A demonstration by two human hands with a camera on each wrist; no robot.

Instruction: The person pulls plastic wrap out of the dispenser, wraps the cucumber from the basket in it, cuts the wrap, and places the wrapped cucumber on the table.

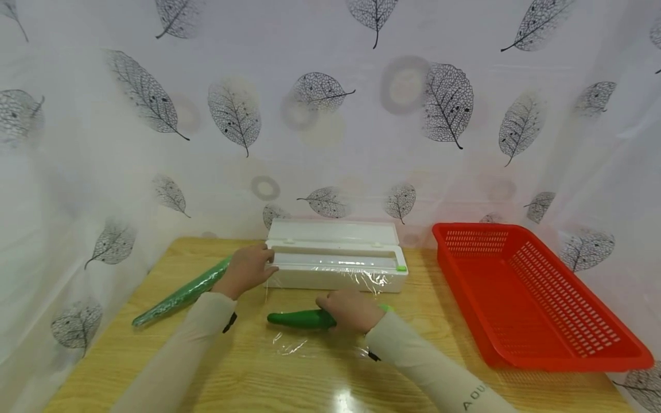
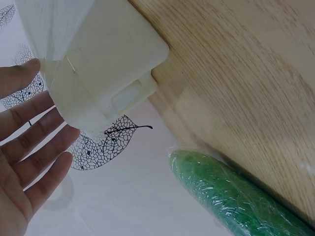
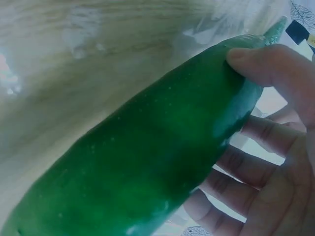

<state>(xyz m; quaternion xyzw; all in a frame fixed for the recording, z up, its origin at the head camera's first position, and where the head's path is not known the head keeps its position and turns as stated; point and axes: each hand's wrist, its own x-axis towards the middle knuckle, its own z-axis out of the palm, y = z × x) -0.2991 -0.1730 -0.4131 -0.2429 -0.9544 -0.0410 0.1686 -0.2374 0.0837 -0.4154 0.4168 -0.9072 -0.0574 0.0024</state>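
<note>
My right hand (image 1: 355,310) grips a dark green cucumber (image 1: 302,319) that lies on a sheet of clear cling film (image 1: 294,346) over the table. In the right wrist view the thumb presses on top of the cucumber (image 3: 142,132), with the other fingers along its far side. At the left end of a white cling film box (image 1: 335,279) with its lid raised, my left hand (image 1: 248,269) touches the corner, fingers mostly extended. The film runs from the box's front toward the cucumber. Left of that hand lies another cucumber (image 2: 231,194), wrapped in film.
A red plastic basket (image 1: 467,304) with slotted sides stands on the right of the wooden table (image 1: 248,376). Behind the table hangs a pale curtain (image 1: 330,155) printed with leaves, also closing in both sides.
</note>
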